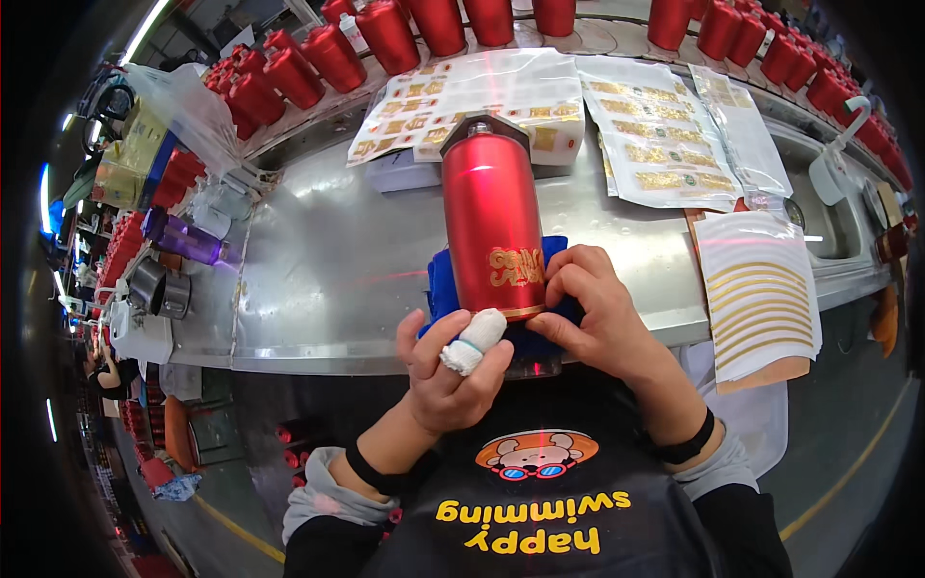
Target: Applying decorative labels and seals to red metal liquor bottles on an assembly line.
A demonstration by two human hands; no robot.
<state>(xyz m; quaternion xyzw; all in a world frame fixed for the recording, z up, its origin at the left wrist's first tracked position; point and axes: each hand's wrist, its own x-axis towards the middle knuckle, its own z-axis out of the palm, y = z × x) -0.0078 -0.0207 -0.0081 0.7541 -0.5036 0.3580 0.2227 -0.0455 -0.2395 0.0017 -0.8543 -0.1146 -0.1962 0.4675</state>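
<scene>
A shiny red bottle with a gold emblem near its base lies in front of me, its base towards me. Its metal neck end rests in a dark notched stand, and a blue cloth is under the base. My left hand is curled at the base's left side. A white cloth finger cover with a teal band shows among its fingers, its tip against the base. At the base's right edge my right hand has thumb and forefinger bent onto the bottle, beside a thin gold band round the rim.
Sheets of gold stickers lie behind the bottle, and a sheet of curved gold strips is at the right edge of the metal table. Several red bottles stand along the back. A purple bottle is at left; a sink at right.
</scene>
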